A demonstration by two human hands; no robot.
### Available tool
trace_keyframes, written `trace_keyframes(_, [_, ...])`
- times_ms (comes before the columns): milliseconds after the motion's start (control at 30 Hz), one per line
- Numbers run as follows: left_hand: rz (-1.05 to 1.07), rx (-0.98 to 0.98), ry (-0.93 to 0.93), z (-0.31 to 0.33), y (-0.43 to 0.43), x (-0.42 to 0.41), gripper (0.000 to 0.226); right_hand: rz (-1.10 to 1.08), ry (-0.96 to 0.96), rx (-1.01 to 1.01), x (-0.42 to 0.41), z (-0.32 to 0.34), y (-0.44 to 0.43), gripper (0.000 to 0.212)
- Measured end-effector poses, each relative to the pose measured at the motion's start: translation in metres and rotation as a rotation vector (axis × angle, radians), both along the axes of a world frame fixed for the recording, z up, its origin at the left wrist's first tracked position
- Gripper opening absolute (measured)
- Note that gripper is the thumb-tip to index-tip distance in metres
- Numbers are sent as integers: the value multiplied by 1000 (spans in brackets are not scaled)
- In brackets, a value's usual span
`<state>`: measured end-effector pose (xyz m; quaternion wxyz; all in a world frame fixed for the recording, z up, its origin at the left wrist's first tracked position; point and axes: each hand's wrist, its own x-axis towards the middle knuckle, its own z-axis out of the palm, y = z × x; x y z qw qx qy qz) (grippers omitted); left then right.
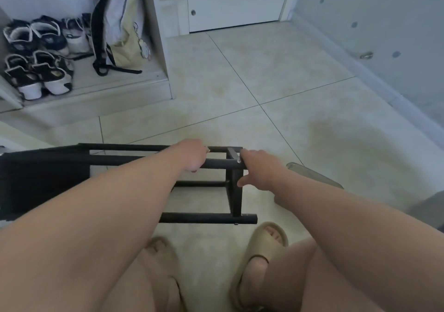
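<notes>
While the person crouches low over the tiled floor [240,76], a black frame [209,218] of round tubes lies on its side right in front of the feet, in the lower middle of the view. Its long bars run left to right, and a short upright bar joins them at the right end. At the left end a black cloth [43,182] covers the frame.

The left hand [192,155] grips one of the upper long bars, with the fingers curled over it and pressed together and the fingertips tucked underneath. The right hand [259,170] is at the right end of the frame. Its thumb touches the side of the short upright bar, and its fingers, held close together, reach to the top corner, just beside a silver pin [233,154] that bridges the two upper bars. Whether these fingers close round the bar cannot be told from this angle.

Both feet wear beige slippers [264,246] and stand just near the lowest bar. A clear object [312,174] lies on the floor to the right of the right hand, partly hidden by the forearm.

Farther back on the left, several pairs of shoes [36,54] sit on a low shelf, with a pale bag [120,23] with black straps beside them. A white door [235,1] stands at the far end of the floor.
</notes>
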<state>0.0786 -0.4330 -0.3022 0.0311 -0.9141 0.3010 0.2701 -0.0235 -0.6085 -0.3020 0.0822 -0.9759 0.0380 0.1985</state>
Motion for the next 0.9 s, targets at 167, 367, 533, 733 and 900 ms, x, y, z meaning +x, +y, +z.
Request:
trace_keyframes(167, [120,-86,120,-4,3,24,37,68,-129,-130,18,-21,4,52])
trace_keyframes(367, [139,-70,87,-50,13,59,41,77,-105,-57,40,-64,11,45])
trace_keyframes(533, [153,33,166,-87,18,66,43,68,-78,6,49,-100,15,33])
trace_keyframes(733, [120,124,252,-126,18,56,43,62,-36,41,39,-140,19,32])
trace_keyframes(900, [91,169,310,-143,18,46,39,38,80,71,30,-157,19,40])
